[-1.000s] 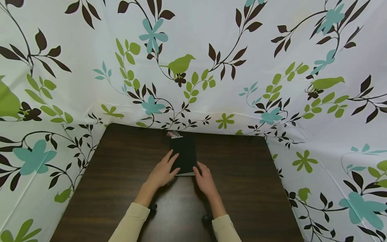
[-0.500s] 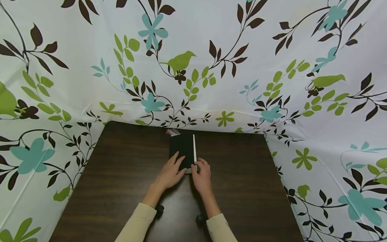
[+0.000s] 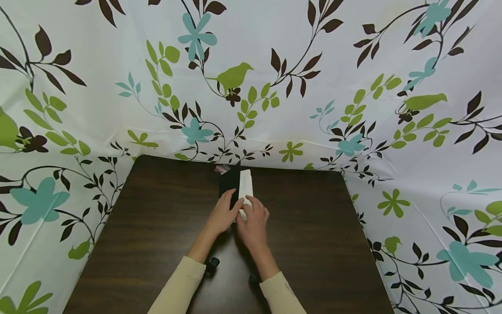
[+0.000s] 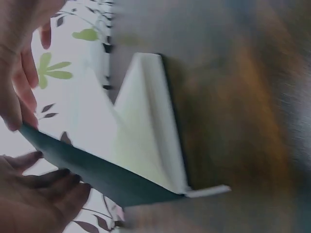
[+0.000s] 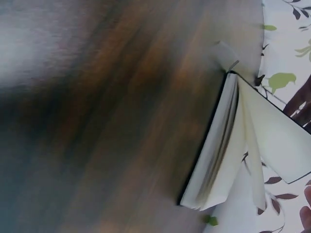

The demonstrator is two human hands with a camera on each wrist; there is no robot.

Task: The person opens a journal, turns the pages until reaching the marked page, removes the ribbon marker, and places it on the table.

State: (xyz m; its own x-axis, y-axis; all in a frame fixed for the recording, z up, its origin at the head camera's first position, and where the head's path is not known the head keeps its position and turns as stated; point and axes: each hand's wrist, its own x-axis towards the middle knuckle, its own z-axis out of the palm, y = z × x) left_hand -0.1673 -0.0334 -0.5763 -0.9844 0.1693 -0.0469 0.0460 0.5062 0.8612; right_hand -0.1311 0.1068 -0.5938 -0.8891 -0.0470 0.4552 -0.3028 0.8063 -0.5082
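A dark-covered notebook (image 3: 229,179) lies near the far side of the table, its front cover lifted and white pages (image 3: 245,184) exposed at the right. In the left wrist view the raised cover (image 4: 97,167) tilts away from the fanned pages (image 4: 158,116). My right hand (image 3: 252,220) pinches the cover's free edge between thumb and fingers. My left hand (image 3: 223,213) touches the outside of the cover with extended fingertips. From the right wrist view, the cover's pale inner side (image 5: 277,131) shows, with left fingers (image 5: 301,104) partly hidden behind it.
The dark wooden table (image 3: 157,226) has a patterned white cloth (image 3: 290,87) hanging behind it and at both sides. A small pinkish item (image 3: 222,168) sits at the table's far edge behind the notebook. A thin ribbon (image 4: 209,191) sticks out at the notebook's spine.
The notebook's cover has lifted from the right and swung leftward, baring white pages. My right hand has moved left over the notebook, closer to my left hand.
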